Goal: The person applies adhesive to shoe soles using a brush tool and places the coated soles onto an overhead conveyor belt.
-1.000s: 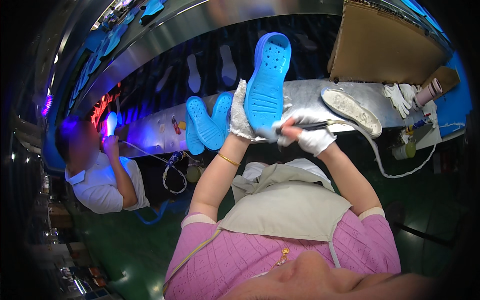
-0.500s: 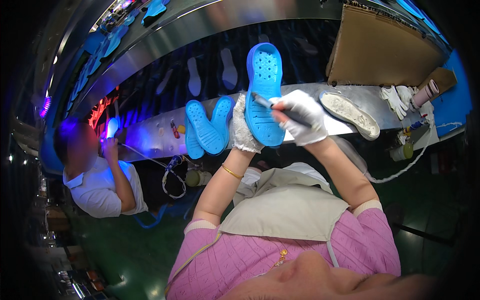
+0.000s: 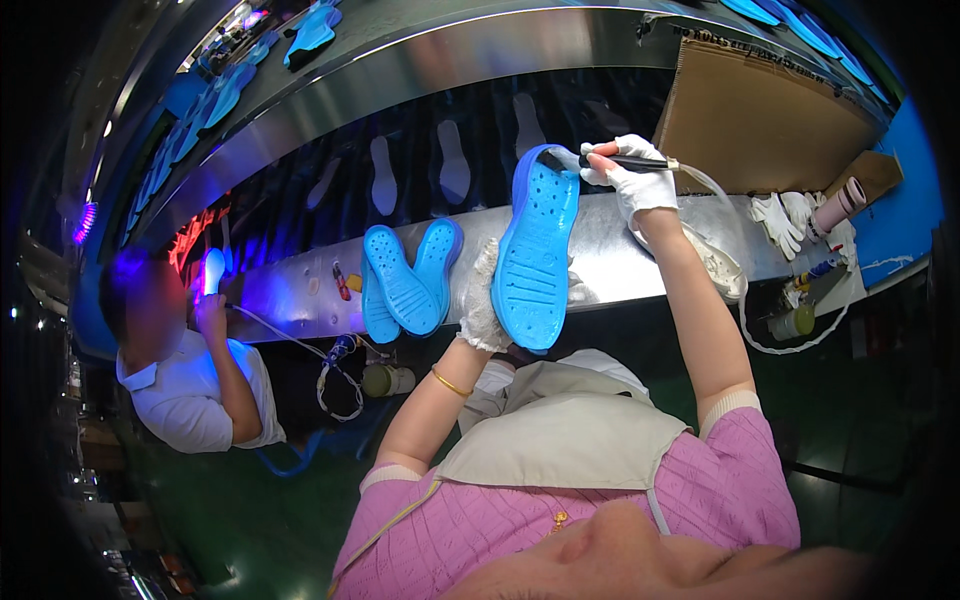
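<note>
My left hand (image 3: 484, 300), in a white glove with grey marks, grips a blue shoe sole (image 3: 535, 262) by its left edge, tilted with its holed inner face up. My right hand (image 3: 632, 180), gloved with bare fingertips, holds a black-handled brush (image 3: 640, 163) fed by a pale hose (image 3: 712, 188). Its bristles touch the inside rim at the sole's far end. Several blue soles (image 3: 405, 282) lie overlapped on the metal ledge to the left. A whitish sole (image 3: 712, 262) lies right, partly behind my right forearm.
Dark conveyor (image 3: 490, 110) with pale insoles runs beyond the metal ledge (image 3: 630, 255). At right stand a cardboard sheet (image 3: 765, 115), white gloves (image 3: 778, 225) and a pinkish cylinder (image 3: 840, 205). At left a co-worker (image 3: 200, 370) holds a glowing sole. A green-lidded pot (image 3: 378, 380) hangs below the ledge.
My right hand has moved the brush from the sole's middle up and right to its far rim. The sole has come slightly nearer and tilted, still in my left hand.
</note>
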The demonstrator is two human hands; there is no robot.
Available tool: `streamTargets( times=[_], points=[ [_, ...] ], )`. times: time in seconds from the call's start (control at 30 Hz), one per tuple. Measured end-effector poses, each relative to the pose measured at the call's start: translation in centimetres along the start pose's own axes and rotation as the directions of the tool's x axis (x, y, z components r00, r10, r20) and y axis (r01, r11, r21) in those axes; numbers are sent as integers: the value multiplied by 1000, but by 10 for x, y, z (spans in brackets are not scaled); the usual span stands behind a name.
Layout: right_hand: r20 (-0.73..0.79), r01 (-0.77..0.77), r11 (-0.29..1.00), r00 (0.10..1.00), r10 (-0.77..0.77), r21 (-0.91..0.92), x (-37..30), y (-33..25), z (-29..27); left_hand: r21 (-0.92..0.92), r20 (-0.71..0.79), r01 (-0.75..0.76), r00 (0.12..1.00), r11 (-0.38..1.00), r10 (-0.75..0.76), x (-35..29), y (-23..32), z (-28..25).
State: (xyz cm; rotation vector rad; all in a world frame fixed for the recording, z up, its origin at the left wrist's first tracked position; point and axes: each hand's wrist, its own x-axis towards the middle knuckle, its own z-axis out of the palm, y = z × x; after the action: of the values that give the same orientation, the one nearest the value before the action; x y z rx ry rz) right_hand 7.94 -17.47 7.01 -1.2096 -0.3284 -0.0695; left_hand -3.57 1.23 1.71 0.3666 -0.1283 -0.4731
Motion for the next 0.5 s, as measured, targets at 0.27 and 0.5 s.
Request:
streamTargets(
  times=[0.27, 0.5],
  points=[
    [322, -8, 960, 941, 102, -279, -44, 1, 3, 141, -218, -121, 964, 983, 150, 5, 14, -2],
    [594, 701, 583, 691, -412, -410, -21, -7, 0, 249, -225, -122, 958, 961, 179, 16, 19, 0]
  ],
)
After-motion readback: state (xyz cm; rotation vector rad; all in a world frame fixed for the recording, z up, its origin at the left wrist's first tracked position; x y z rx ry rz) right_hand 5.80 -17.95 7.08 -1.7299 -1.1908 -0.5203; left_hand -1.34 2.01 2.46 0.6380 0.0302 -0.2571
